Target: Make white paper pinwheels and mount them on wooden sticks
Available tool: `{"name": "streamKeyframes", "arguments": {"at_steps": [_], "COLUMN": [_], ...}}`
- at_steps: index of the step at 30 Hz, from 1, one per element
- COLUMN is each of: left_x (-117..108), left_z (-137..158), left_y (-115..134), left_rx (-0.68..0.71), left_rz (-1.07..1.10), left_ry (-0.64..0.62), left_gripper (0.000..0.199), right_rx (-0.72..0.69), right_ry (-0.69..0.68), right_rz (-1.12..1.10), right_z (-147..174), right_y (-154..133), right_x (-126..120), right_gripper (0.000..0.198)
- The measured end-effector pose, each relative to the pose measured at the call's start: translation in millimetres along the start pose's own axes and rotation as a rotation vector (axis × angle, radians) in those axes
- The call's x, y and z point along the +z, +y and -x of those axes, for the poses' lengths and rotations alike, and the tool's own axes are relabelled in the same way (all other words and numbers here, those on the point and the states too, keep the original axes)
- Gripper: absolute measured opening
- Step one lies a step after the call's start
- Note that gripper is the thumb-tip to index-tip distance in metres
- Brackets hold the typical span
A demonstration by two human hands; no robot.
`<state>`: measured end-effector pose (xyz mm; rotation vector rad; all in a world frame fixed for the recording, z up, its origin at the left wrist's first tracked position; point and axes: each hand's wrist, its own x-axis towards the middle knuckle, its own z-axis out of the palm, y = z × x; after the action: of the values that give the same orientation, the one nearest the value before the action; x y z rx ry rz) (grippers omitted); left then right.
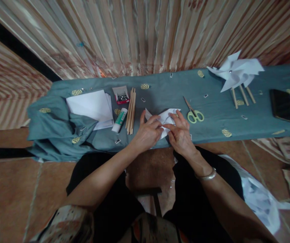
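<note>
A partly folded sheet of white paper (pixel 167 116), with pointed corners sticking up, lies near the front edge of the cloth-covered bench. My left hand (pixel 148 132) holds it from the left, fingers bent and pressed on its middle. From the right, my right hand (pixel 179 134) grips the same paper, with its index finger reaching to the centre. The fingertips nearly meet, and part of the paper is hidden under them. Just right of my right hand lie scissors (pixel 194 114) with light green handles. Thin wooden sticks (pixel 131 113) and a glue stick (pixel 120 119) rest left of my left hand.
A small open box (pixel 121 95) of metal pins stands behind the glue stick. White paper sheets (pixel 91 106) are stacked at the left. Finished white paper pinwheels (pixel 236 71) on sticks lie at the right, near a black phone (pixel 282 105). A plastic bag (pixel 258 199) sits on the floor.
</note>
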<state>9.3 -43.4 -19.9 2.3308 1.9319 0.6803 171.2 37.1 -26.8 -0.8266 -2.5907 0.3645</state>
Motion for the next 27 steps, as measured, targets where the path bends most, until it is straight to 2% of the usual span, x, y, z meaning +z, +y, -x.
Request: {"name": "streamKeyframes", "arguments": {"at_steps": [18,27], "left_x": [4.9,2.0], "left_z": [2.5,1.6], "left_y": [-1.3,-0.6], "left_rx": [0.003,0.013], "left_rz": [-0.049,-0.027], "left_ry": [0.008,0.024], "left_gripper": [0.023,0.021], "right_rx": [-0.052,-0.029], "right_ry": [-0.019,0.032], "right_rz": [0.014,0.016], "right_z": [0.4,3.5], "right_y": [-1.3,3.7], "right_x": [3.1,-0.4], "right_gripper": [0.035,0.035]}}
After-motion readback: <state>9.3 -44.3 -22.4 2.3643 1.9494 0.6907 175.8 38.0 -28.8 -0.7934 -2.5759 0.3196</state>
